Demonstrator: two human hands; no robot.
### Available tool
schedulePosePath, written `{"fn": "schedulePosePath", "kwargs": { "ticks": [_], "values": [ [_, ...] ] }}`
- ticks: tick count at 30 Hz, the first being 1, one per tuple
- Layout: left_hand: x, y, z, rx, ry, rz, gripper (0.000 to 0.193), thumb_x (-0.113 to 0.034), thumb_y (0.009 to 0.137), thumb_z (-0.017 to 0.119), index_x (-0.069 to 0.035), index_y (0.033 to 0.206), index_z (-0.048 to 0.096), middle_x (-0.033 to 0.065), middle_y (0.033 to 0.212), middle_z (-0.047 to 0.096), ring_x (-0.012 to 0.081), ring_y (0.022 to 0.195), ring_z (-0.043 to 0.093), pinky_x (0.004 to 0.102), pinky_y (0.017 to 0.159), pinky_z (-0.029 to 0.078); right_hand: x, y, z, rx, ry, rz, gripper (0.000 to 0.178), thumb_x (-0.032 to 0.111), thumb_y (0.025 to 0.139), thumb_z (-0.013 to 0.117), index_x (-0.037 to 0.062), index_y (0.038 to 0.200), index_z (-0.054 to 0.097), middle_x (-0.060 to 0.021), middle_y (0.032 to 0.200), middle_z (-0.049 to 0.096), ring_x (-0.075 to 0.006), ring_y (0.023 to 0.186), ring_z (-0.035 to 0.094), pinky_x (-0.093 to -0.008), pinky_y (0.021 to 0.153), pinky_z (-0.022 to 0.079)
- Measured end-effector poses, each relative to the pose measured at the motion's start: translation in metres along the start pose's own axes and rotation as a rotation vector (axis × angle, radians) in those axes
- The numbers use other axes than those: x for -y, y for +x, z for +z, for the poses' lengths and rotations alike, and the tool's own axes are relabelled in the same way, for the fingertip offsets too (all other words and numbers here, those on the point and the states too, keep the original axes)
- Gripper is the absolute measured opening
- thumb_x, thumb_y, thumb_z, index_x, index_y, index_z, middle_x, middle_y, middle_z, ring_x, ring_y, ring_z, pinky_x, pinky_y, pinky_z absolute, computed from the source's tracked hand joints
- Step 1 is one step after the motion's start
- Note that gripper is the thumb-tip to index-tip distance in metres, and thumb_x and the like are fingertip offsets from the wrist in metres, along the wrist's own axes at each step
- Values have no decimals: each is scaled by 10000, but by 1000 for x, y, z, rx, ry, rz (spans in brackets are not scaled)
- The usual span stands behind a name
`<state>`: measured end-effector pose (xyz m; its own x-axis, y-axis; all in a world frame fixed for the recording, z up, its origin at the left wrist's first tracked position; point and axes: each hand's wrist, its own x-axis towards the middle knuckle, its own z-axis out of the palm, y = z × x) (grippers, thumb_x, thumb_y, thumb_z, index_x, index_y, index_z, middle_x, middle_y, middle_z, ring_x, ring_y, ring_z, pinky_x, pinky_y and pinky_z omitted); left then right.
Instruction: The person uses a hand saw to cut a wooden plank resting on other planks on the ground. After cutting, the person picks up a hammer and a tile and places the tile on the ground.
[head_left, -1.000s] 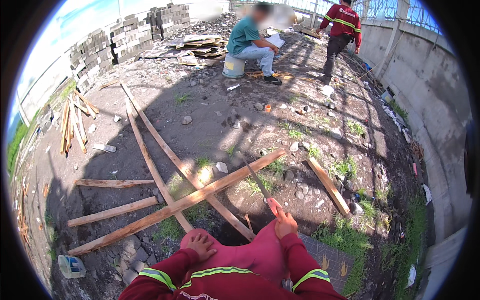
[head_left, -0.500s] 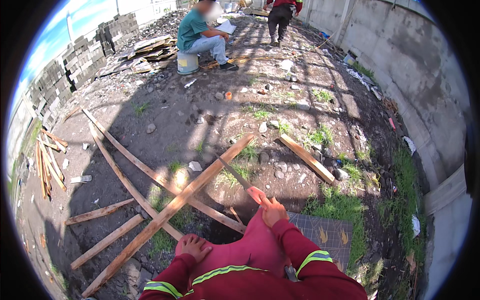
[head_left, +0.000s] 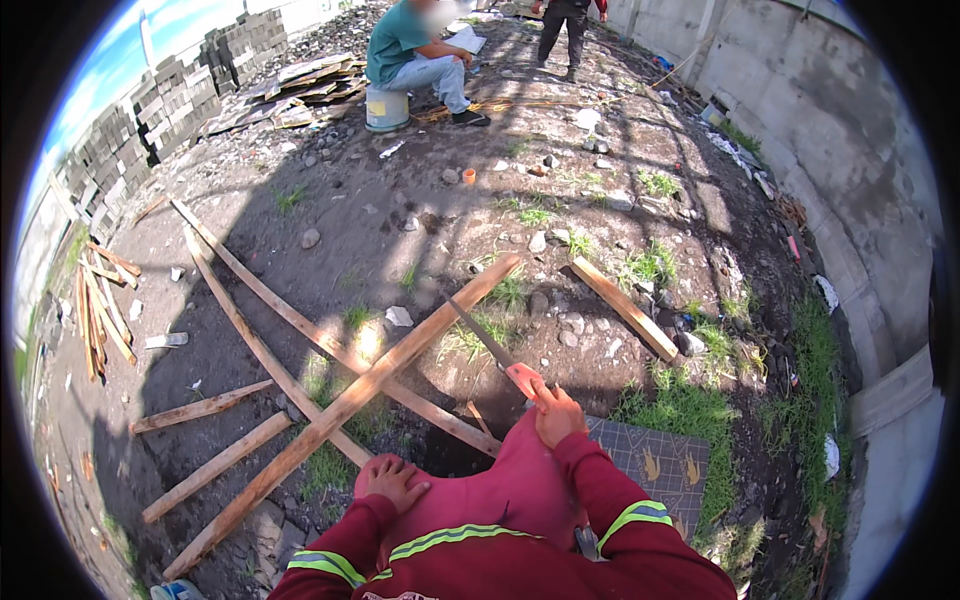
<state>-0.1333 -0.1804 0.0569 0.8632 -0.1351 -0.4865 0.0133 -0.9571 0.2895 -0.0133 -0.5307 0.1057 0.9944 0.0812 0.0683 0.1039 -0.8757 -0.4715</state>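
Handsaw (head_left: pixel 490 347), red handle (head_left: pixel 524 381) clamped in the right hand (head_left: pixel 558 415), ahead and right of the left hand (head_left: pixel 397 484) spread on the thigh (head_left: pixel 448 500)

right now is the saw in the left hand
No, the right hand grips the saw by its orange-red handle, while the left hand rests on the red trousers.

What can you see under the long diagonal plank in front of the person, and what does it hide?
The left long board and the right long board cross beneath the plank. Their stretches at the crossings are hidden, as is whatever else it covers.
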Motion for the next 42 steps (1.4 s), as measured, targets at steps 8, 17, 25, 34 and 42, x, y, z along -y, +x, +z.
{"fn": "schedulePosePath", "kwargs": {
  "ticks": [8, 17, 25, 34, 42],
  "values": [
    [0, -3, -2, 10, -28, -8, 686, -659, 880, 429, -169, 1345, 550, 159, 1489, 384, 378, 1424, 238, 603, 1137, 141, 2, -3, -2, 9, -24, 30, 448, 206, 885, 541, 284, 1326, 537, -164, 978, 615, -390, 880, 622, -496, 785, 506],
    [-1, -3, -2, 10, -26, 0, 703, -677, 871, 430, -166, 1337, 558, 168, 1474, 403, 378, 1424, 241, 604, 1141, 136, 1, -2, -4, 50, -7, 64, 514, 168, 832, 549, 274, 1335, 537, -177, 1033, 609, -385, 896, 626, -489, 793, 510],
    [-3, -4, -5, -1, -43, 7, 708, -682, 866, 435, -166, 1335, 559, 159, 1476, 400, 371, 1422, 247, 615, 1134, 139, 1, -3, -7, 37, -17, 52, 545, 163, 823, 553, 261, 1359, 518, -229, 1145, 583, -416, 926, 621, -497, 813, 513],
    [-2, -4, -3, -19, -43, -2, 712, -683, 862, 438, -164, 1335, 556, 157, 1477, 402, 371, 1416, 260, 613, 1128, 150, 4, -2, -8, 23, -11, 52, 531, 149, 815, 550, 245, 1337, 544, -228, 1109, 597, -419, 911, 621, -494, 804, 512],
    [-5, -4, -11, 62, -29, -7, 785, -707, 865, 398, -133, 1391, 497, 170, 1506, 359, 378, 1442, 208, 614, 1141, 124, 1, -3, -7, -13, -17, 14, 557, 103, 794, 562, 221, 1338, 541, -183, 979, 601, -379, 853, 624, -474, 751, 515]
  ]
}}
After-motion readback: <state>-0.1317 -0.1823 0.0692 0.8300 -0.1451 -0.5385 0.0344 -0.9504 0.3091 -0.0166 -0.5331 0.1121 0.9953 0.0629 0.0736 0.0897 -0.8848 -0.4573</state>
